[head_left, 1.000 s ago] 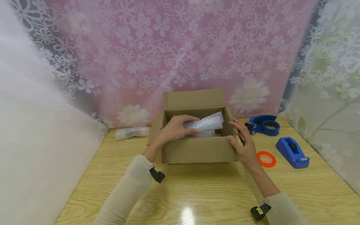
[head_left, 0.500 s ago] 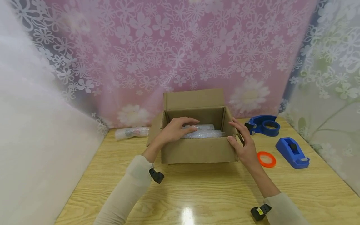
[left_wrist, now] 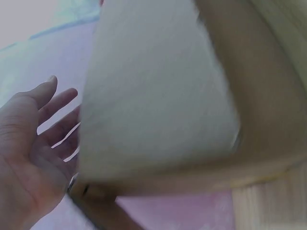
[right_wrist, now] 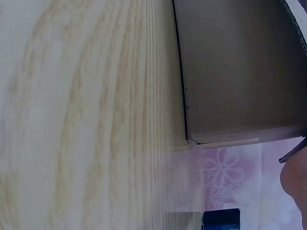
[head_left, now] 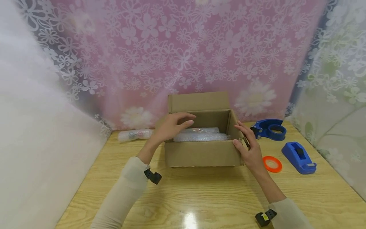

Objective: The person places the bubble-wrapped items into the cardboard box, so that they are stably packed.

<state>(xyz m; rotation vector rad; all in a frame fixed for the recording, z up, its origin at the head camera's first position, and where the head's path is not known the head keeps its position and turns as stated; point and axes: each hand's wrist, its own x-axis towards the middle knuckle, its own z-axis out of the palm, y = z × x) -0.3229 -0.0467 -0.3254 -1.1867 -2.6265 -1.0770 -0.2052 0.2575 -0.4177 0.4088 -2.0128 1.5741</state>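
Note:
An open cardboard box (head_left: 203, 154) stands in the middle of the table, its back flap (head_left: 199, 101) raised. Inside, a front bubble-wrapped roll (head_left: 200, 137) and a rear bubble-wrapped roll (head_left: 213, 130) lie side by side. My left hand (head_left: 168, 127) hovers over the box's left end, fingers loosely bent and holding nothing. Seen from the left wrist, that hand (left_wrist: 29, 148) has its fingers spread beside the cardboard. My right hand (head_left: 251, 153) grips the box's right front corner, thumb on the front rim and fingers along the right side.
Left of the box, another bubble-wrapped roll (head_left: 134, 135) lies near the curtain. On the right are a dark blue tape gun (head_left: 275, 135), a blue desktop tape dispenser (head_left: 298, 159) and an orange ring of tape (head_left: 266, 163). A floral curtain (head_left: 183, 47) hangs behind the table.
The front bubble-wrapped roll, tilted in the left hand at first, now lies flat in the box. My left hand has let go and shifted left and up. The right hand keeps its place.

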